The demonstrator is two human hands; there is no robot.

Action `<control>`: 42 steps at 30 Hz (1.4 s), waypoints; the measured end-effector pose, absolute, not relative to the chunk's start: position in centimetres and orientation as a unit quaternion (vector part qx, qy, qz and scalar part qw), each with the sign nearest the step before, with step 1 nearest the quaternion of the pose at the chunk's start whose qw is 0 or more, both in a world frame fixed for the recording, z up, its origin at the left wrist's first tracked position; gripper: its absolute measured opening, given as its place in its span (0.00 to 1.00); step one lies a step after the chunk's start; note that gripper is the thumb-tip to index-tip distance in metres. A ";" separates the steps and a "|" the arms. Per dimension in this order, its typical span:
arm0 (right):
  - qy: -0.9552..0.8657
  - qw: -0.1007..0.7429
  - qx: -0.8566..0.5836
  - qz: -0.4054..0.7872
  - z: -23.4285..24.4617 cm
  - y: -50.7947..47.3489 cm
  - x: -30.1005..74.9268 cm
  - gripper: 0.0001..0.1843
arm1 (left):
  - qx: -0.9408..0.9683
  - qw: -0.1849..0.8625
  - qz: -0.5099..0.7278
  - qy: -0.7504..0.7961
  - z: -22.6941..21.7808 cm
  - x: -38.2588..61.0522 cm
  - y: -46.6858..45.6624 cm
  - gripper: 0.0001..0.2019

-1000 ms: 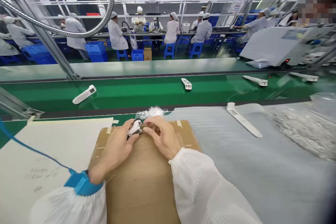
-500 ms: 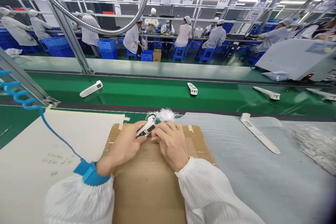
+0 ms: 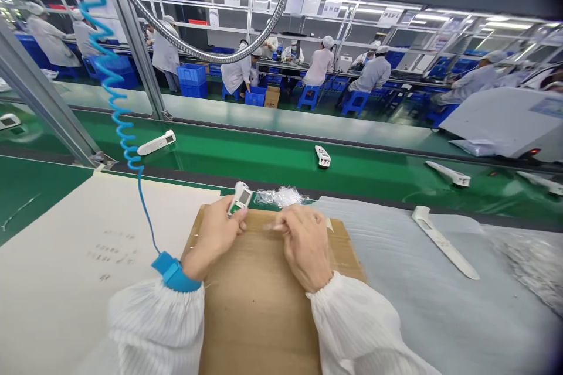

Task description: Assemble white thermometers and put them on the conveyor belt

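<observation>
My left hand [image 3: 215,231] is closed round a white handheld infrared thermometer [image 3: 241,198], whose small grey screen and a bit of green circuit board face me. It is held tilted above the far edge of a cardboard sheet [image 3: 259,299]. To its right, my right hand [image 3: 307,246] is apart from the thermometer, its thumb and fingers pinched together. A pale blur shows at those fingertips, too smeared to name. A blue wrist strap [image 3: 176,272] with a coiled cord is on my left wrist. Crumpled clear plastic [image 3: 284,195] lies just beyond the cardboard.
A white casing part [image 3: 444,241] lies on the pale foam sheet [image 3: 396,299] at right, near a pile of clear bags [image 3: 525,261]. Several thermometers, one [image 3: 157,143] at left, lie along the green belt [image 3: 246,158]. A metal flexible hose [image 3: 224,58] hangs overhead. Co-workers sit beyond.
My right hand has pulled away from the thermometer to the right. My left hand has tipped the thermometer more upright, its screen now showing. The view has shifted and tilted slightly.
</observation>
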State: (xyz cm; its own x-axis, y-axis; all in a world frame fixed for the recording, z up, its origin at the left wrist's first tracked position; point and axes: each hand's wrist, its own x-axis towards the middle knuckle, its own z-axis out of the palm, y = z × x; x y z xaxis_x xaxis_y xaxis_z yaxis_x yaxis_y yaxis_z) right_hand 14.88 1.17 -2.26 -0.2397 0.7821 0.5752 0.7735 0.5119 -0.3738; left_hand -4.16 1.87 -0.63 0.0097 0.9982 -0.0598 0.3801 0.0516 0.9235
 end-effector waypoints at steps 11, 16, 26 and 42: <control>-0.694 0.109 -0.701 0.124 1.5 15.0 22.9 0.11 | 0.540 0.388 0.405 0.628 -0.7 -4.5 1.6 0.12; -0.592 0.156 -0.788 0.068 0.3 20.8 24.0 0.26 | 0.546 0.369 0.382 0.648 -0.6 -3.8 1.7 0.09; -0.746 0.269 -0.575 0.200 2.6 19.2 11.3 0.21 | 0.652 0.257 0.290 0.651 -1.7 -2.6 1.1 0.13; -0.699 0.112 -0.705 0.045 6.6 8.3 24.1 0.09 | 0.665 0.274 0.230 0.656 -1.0 -4.0 1.6 0.21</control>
State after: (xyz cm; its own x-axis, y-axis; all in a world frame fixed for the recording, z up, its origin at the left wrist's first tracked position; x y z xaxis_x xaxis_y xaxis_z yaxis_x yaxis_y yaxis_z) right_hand 24.08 8.34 6.61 0.0195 0.9956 0.0921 0.9754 0.0013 -0.2204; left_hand -4.01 1.58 -1.02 0.0333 0.9980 -0.0541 0.7466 0.0111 0.6652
